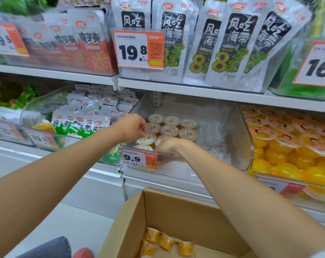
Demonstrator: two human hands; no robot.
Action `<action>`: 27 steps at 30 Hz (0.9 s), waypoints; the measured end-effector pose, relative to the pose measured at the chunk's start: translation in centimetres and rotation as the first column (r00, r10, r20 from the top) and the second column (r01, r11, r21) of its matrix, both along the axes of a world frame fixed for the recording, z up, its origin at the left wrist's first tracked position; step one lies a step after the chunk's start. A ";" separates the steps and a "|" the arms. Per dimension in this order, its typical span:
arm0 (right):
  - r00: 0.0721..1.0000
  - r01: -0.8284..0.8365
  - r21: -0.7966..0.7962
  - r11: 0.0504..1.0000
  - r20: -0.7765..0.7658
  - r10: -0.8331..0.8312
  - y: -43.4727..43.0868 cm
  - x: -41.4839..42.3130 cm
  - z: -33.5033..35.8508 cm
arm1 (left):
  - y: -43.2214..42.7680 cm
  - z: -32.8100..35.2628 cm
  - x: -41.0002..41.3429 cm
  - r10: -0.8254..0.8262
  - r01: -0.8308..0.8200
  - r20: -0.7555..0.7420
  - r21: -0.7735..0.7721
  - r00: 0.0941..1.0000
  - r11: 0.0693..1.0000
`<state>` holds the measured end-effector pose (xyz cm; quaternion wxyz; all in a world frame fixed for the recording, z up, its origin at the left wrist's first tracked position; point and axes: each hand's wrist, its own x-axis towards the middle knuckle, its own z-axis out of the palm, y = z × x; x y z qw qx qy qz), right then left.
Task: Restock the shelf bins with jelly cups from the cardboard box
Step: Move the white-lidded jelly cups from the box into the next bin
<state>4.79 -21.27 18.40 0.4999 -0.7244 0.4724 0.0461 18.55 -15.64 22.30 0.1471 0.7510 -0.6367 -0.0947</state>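
Several jelly cups (pixel 172 130) being lined up in the shelf bin (pixel 241 146): one's pinched by the left hand (pixel 132 127), the right hand (pixel 168 148) grip can't be told; more from the cardboard box (pixel 176 207) probably needed next.

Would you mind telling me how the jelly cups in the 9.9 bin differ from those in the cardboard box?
The bin cups stand upright, pale printed lids up, packed in neat rows inside the clear bin; the box cups lie tipped on their sides, scattered on the cardboard box floor. The bin cups are many; only a few box cups show. Both hold orange-yellow jelly.
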 end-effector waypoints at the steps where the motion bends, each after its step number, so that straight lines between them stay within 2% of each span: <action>1: 0.999 -0.038 -0.114 0.993 -0.034 0.034 -0.6 -0.3 0.0 | -0.2 -0.2 -0.2 -0.016 0.016 0.031 0.020 0.999 1.000; 3: 0.999 -0.020 -0.419 0.908 -0.045 0.002 -2.0 -1.7 0.2 | -0.7 -0.8 -0.3 -0.035 0.029 0.061 0.088 0.998 0.996; 5: 0.997 0.073 -0.607 0.792 0.024 -0.073 -3.3 -4.0 0.5 | -1.4 -1.3 -0.5 -0.023 0.015 0.040 0.199 0.999 0.980; 6: 0.998 0.064 -0.625 0.778 0.020 -0.066 -3.8 -5.1 0.4 | -1.8 -1.5 -0.7 -0.012 0.001 0.039 0.255 0.999 0.967; 9: 0.976 -0.159 -0.558 0.814 -0.214 0.043 -4.2 -7.2 -0.5 | -2.7 -2.4 -1.3 -0.007 -0.029 0.096 0.365 0.995 0.931; 10: 0.968 -0.186 -0.563 0.805 -0.243 0.053 -4.4 -7.3 -0.9 | -2.9 -2.8 -1.4 -0.021 -0.028 0.117 0.399 0.993 0.916; 13: 0.982 -0.155 -0.617 0.772 -0.183 0.051 -4.9 -7.0 -1.7 | -3.2 -3.5 -0.9 -0.024 -0.026 0.108 0.445 0.994 0.895; 16: 0.981 -0.167 -0.653 0.739 -0.184 0.059 -4.5 -6.8 -1.7 | -3.1 -3.4 -0.7 0.020 -0.027 0.021 0.458 1.000 0.888; 18: 0.982 -0.165 -0.658 0.734 -0.181 0.059 -3.8 -6.9 -1.3 | -2.6 -3.4 -1.2 0.070 -0.028 -0.089 0.404 0.994 0.914; 21: 0.999 -0.048 -0.714 0.698 -0.040 0.028 -2.3 -7.7 -0.3 | -1.1 -3.1 -3.3 0.082 -0.056 -0.250 0.112 0.965 0.992; 24: 0.994 0.079 -0.837 0.542 0.108 0.021 0.7 -9.2 -0.2 | 1.3 -3.0 -6.5 0.026 -0.073 -0.246 -0.183 0.969 0.980; 27: 0.984 0.120 -0.910 0.396 0.163 0.077 4.6 -11.4 -1.1 | 4.2 -3.4 -9.4 -0.023 -0.040 -0.211 -0.292 0.977 0.956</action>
